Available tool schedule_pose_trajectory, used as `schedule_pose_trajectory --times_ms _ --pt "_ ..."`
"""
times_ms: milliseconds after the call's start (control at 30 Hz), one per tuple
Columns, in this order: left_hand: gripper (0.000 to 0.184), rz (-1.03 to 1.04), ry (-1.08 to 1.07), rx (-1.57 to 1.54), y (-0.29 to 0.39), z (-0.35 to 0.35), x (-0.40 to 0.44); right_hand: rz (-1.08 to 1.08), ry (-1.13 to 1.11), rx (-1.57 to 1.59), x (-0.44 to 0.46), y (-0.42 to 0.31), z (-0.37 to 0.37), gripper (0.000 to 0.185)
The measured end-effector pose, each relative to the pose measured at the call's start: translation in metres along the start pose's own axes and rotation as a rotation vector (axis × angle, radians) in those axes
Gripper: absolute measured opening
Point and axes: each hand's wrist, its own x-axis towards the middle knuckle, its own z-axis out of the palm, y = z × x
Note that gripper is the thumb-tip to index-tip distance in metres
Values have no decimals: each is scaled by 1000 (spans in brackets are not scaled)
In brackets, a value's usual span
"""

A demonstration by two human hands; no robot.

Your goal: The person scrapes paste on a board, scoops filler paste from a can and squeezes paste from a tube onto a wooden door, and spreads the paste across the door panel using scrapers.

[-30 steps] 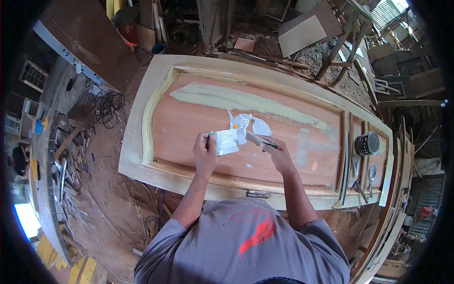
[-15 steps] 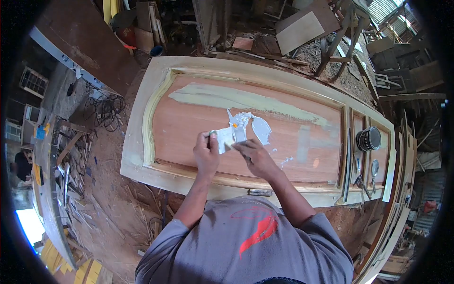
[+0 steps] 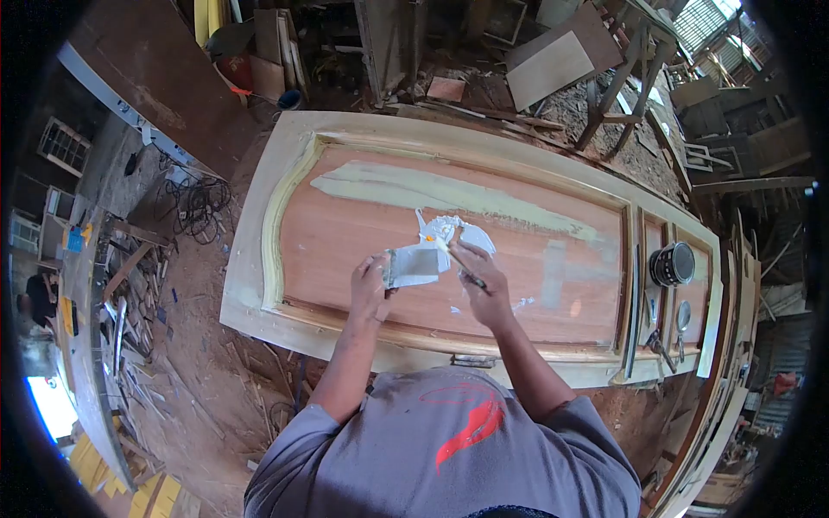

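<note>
My left hand (image 3: 370, 285) is closed around a flat, wide scraper (image 3: 414, 265), its pale grey blade pointing right. Close beside it, my right hand (image 3: 484, 289) grips a slim putty knife (image 3: 473, 278), its whitish tip near the blade's right edge. Whether the two tools touch I cannot tell. Just beyond the hands, a heap of white putty (image 3: 446, 227) with a small orange dab (image 3: 429, 240) lies on the wooden panel door (image 3: 345, 233). A long pale filler streak (image 3: 414, 187) runs across the door's far side.
A dark open tin (image 3: 672, 264) stands on the door's right part. Near it lie a round-headed tool (image 3: 683, 318) and a hammer-like tool (image 3: 661, 347). Scrap wood and a tangled cable (image 3: 200, 211) litter the floor to the left. A wooden trestle (image 3: 623, 95) stands behind the door.
The scraper's blade has turned broad and flat towards me. My right hand has moved slightly right and turned, with the putty knife tip now at the blade's right edge.
</note>
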Motion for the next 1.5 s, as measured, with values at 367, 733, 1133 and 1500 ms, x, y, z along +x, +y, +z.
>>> schedule_pose_trajectory --times_ms 367,733,1133,1500 --pt "15 -54 72 -203 2 -15 16 -130 -162 -259 -45 28 5 48" --pt "12 -158 -158 -156 11 11 -6 558 37 1060 -4 -4 10 48" --pt "10 -21 70 -66 5 -6 13 538 -184 747 -43 -25 3 31" --pt "18 201 -166 -200 -10 -17 -8 974 711 288 -187 214 -216 36"
